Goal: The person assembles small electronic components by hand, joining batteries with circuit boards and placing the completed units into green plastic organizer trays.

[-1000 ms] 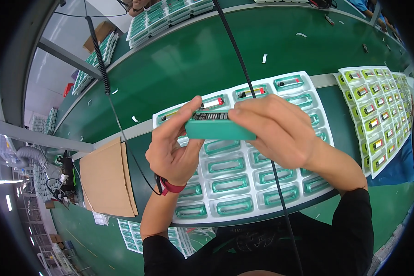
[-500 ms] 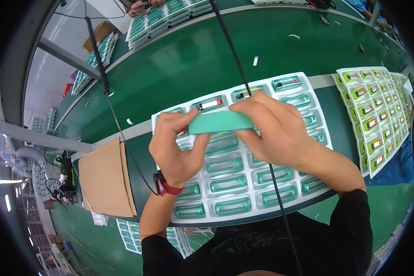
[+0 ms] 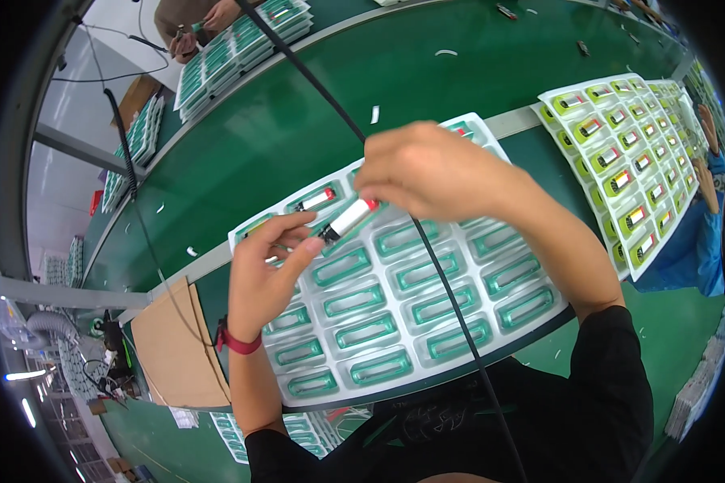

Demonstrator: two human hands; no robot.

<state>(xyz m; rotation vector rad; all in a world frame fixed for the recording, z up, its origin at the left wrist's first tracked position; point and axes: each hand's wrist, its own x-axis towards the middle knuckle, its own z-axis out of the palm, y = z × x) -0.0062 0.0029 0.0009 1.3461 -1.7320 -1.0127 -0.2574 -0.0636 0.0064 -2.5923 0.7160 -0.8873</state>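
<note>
A white plastic tray (image 3: 427,354) with rows of green-rimmed pockets lies on the green table in front of me. Above its far left part I hold a small white cylinder (image 3: 348,218) with a red end and a black end. My right hand (image 3: 435,173) pinches the red end, and my left hand (image 3: 267,270) touches the black end with thumb and fingers. One filled pocket (image 3: 317,199) with a similar white and red piece sits just beyond the cylinder. Most pockets near me hold only green inserts.
A second tray (image 3: 620,161) full of green pockets with white and red pieces lies at the right. A black cable (image 3: 451,298) hangs across the view. A brown cardboard sheet (image 3: 173,346) lies at the left. Stacked trays (image 3: 234,48) and another person's hands (image 3: 217,16) are at the far edge.
The green rectangular piece I held in both hands is gone from them. Now I hold a small white cylinder, and my hands are lower over the tray.
</note>
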